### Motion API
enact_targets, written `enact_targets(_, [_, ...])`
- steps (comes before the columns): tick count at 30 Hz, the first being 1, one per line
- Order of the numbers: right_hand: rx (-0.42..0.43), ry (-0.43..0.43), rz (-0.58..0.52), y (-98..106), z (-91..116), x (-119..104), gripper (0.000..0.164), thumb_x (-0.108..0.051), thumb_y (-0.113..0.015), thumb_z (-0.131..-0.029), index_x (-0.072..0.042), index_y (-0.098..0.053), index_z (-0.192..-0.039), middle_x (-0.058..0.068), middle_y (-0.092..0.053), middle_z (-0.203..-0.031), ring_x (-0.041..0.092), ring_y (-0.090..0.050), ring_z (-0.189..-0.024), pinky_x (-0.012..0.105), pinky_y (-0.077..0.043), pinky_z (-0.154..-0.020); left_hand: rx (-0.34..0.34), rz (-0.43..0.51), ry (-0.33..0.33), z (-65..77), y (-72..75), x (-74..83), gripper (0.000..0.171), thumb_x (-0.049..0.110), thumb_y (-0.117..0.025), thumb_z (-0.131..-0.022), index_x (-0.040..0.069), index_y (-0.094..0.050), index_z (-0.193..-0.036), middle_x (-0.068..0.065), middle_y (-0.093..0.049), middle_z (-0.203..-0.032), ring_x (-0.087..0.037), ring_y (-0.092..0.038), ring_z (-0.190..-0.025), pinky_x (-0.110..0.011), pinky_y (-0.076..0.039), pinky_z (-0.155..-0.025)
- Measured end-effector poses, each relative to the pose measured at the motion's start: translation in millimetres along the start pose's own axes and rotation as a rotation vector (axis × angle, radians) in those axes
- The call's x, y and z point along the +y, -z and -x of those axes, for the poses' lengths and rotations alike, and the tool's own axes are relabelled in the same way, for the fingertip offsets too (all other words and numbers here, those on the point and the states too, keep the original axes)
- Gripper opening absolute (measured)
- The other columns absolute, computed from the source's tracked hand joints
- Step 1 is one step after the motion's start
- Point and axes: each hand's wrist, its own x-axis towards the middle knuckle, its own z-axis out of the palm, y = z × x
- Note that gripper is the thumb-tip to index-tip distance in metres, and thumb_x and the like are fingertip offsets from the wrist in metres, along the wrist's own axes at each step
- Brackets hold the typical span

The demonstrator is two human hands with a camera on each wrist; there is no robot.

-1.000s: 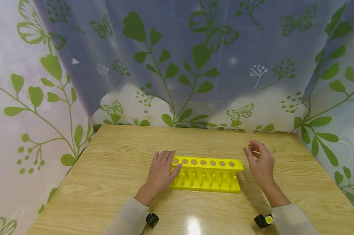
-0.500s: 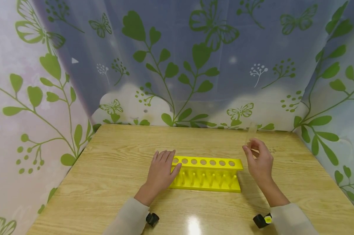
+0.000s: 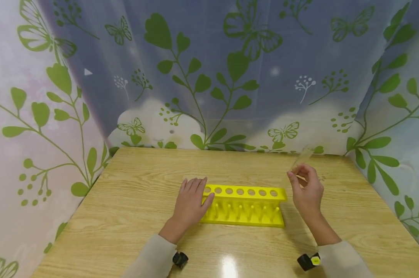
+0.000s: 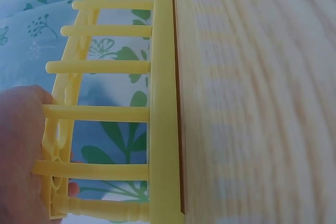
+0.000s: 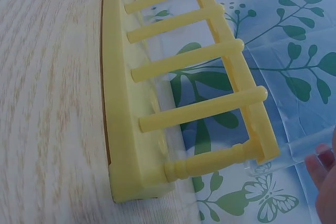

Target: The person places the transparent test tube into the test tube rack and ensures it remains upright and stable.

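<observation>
A yellow test tube rack (image 3: pixel 246 221) stands upright on the table, with a row of round holes in its top bar and pegs along its base. My left hand (image 3: pixel 192 200) holds the rack's left end, thumb in front and fingers reaching over the back. Fingertips (image 4: pixel 73 188) show behind the top bar in the left wrist view. Beyond the rack's right end, my right hand (image 3: pixel 309 191) pinches a clear test tube (image 3: pixel 303 156) between thumb and fingers. The tube leans, its upper end to the right. Faintly, the tube (image 5: pixel 296 148) also shows in the right wrist view.
The wood-grain table (image 3: pixel 143 170) reaches back to a blue and white curtain (image 3: pixel 202 77) printed with leaves and butterflies. Similar patterned cloth hangs at both sides. Black wrist devices (image 3: pixel 180 260) sit at both cuffs.
The test tube has tilted from nearly upright to a lean, its top moving right. My right hand has shifted only slightly; my left hand and the rack have stayed in place.
</observation>
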Motion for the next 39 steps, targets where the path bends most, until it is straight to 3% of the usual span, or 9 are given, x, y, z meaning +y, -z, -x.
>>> enact_targets(8, [0.02,0.001,-0.033,-1.6,0.9,4.4,0.026,0.012,-0.065,-0.086,0.012,-0.053,-0.109,0.015,-0.059,-0.092,-0.009,-0.057,-0.094,0.005,-0.047,-0.077,0.005,0.016,0.002,0.1,0.3,0.3,0.055,0.04,-0.05,-0.099,0.002,-0.05,-0.139,-0.013,-0.057,-0.128,-0.032,-0.049,-0.124,-0.054,-0.026,-0.113])
enact_targets(12, [0.037,-0.01,-0.066,-1.9,-0.3,-0.6,0.023,0.014,-0.063,-0.086,0.014,-0.052,-0.107,0.005,-0.059,-0.092,-0.003,-0.059,-0.093,0.007,-0.048,-0.077,0.005,0.014,0.001,-0.5,-0.7,-0.1,0.055,0.04,-0.049,-0.1,0.002,-0.05,-0.14,-0.013,-0.057,-0.128,-0.031,-0.049,-0.123,-0.054,-0.025,-0.113])
enact_targets(19, [0.056,0.036,-0.181,-2.7,-3.8,-22.5,0.021,0.018,-0.058,-0.087,0.019,-0.048,-0.105,0.017,-0.058,-0.091,0.002,-0.061,-0.094,0.01,-0.05,-0.079,0.011,0.013,0.001,-1.6,-1.7,0.3,0.054,0.04,-0.049,-0.1,0.002,-0.051,-0.139,-0.013,-0.057,-0.128,-0.032,-0.049,-0.123,-0.054,-0.025,-0.113])
enact_targets(30, [0.122,0.055,-0.28,-13.9,-0.4,-7.7,0.023,0.016,-0.058,-0.088,0.021,-0.046,-0.107,0.014,-0.058,-0.093,0.009,-0.063,-0.094,0.014,-0.051,-0.079,0.021,0.011,-0.005,-0.5,-1.1,-0.4,0.054,0.039,-0.051,-0.099,0.002,-0.051,-0.139,-0.013,-0.057,-0.128,-0.031,-0.049,-0.123,-0.055,-0.026,-0.113])
enact_targets(39, [0.174,0.024,-0.329,-17.2,-1.7,-13.7,0.026,0.02,-0.055,-0.087,0.022,-0.044,-0.11,0.0,-0.058,-0.098,0.012,-0.063,-0.095,0.016,-0.052,-0.081,0.001,0.031,-0.003,-0.2,0.4,0.2,0.055,0.039,-0.052,-0.099,0.002,-0.049,-0.14,-0.014,-0.056,-0.13,-0.032,-0.048,-0.124,-0.055,-0.024,-0.114])
